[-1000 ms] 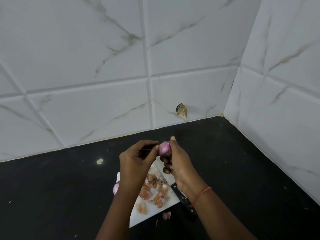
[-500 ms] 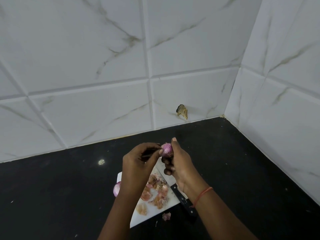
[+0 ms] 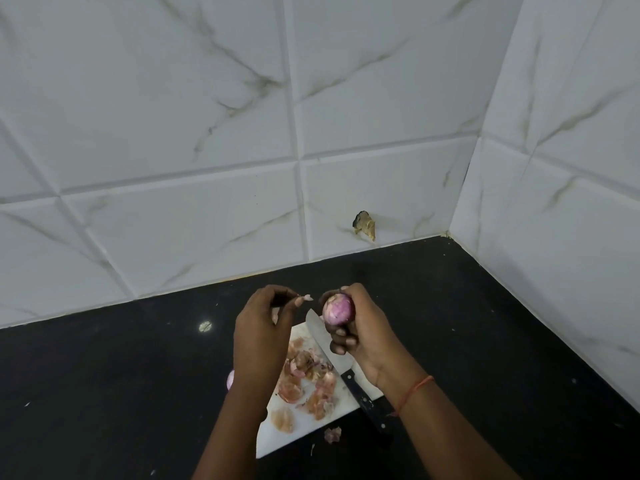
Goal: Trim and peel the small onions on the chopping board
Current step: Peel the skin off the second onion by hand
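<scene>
My right hand [image 3: 367, 337] grips a small pink-purple onion [image 3: 337, 308] above the white chopping board [image 3: 301, 434]. A little to its left, my left hand [image 3: 261, 336] pinches a small scrap of onion skin [image 3: 307, 298] between its fingertips, apart from the onion. Several peeled skins [image 3: 306, 382] lie heaped on the board. A knife lies across the board's right side, with its blade [image 3: 317, 332] toward the wall and its black handle [image 3: 367, 400] partly under my right wrist. Another onion [image 3: 230, 380] peeks out at the board's left edge, mostly hidden by my left forearm.
The board lies on a black counter [image 3: 104, 393] in a corner of white marble-look tiled walls [image 3: 207, 133]. A skin scrap [image 3: 332, 434] lies on the counter just off the board's near edge. A broken hole [image 3: 364, 225] marks the back wall.
My left hand has pulled away to the left with a scrap of skin. The right hand has turned the onion, so more of its bare pink side shows.
</scene>
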The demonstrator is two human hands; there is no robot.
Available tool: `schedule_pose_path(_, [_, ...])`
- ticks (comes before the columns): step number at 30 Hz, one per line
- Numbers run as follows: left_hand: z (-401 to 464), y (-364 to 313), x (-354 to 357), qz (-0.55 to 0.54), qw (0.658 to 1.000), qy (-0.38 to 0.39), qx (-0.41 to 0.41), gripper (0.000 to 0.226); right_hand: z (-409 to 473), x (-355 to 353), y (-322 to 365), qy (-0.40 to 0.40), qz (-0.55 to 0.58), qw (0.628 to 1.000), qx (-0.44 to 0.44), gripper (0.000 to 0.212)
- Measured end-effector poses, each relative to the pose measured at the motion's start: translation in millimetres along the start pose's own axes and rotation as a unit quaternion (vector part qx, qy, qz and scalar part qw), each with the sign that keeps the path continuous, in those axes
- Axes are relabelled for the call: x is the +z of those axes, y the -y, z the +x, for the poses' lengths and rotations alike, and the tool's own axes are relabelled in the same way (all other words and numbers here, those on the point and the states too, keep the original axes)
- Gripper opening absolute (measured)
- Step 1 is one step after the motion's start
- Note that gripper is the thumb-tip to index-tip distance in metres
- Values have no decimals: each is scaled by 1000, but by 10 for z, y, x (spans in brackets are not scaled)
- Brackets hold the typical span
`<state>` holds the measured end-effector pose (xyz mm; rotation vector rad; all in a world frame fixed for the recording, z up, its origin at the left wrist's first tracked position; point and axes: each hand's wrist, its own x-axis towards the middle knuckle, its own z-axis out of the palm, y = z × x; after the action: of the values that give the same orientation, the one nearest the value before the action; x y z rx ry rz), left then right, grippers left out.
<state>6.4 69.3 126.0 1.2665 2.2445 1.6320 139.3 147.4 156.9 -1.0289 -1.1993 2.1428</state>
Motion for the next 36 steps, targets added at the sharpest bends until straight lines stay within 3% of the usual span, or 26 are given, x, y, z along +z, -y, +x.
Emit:
schedule_pose_path(4, [14, 65, -6, 65, 996, 57, 8, 26, 31, 11, -8, -11, 18, 1000, -7, 39])
schedule_pose_path(8, [-45, -122, 0, -29, 994, 103, -18, 35, 45, 47, -31, -31, 31, 998, -34, 32])
schedule_pose_path(11, [-106, -244, 30, -105, 991, 83, -22, 29, 59, 60, -31, -40, 27, 997, -55, 31])
schedule_pose_path(20, [-150, -278, 128, -144, 989, -18, -40, 11, 70, 91, -58, -39, -52, 988, -138, 29])
schedule_pose_path(25, [-155, -290, 152, -94, 995, -24, -8, 18, 61, 117, 63, -69, -72, 994, -46, 28])
schedule_pose_path(33, [-73, -104, 153, -26, 1000, 2, -3, 12, 69, 41, -3, -64, 61, 996, -20, 41])
schedule_pose_path(36, [-61, -40, 137, 42, 998, 53, 18, 32, 88, 27, 13, -37, 141, 989, 16, 55])
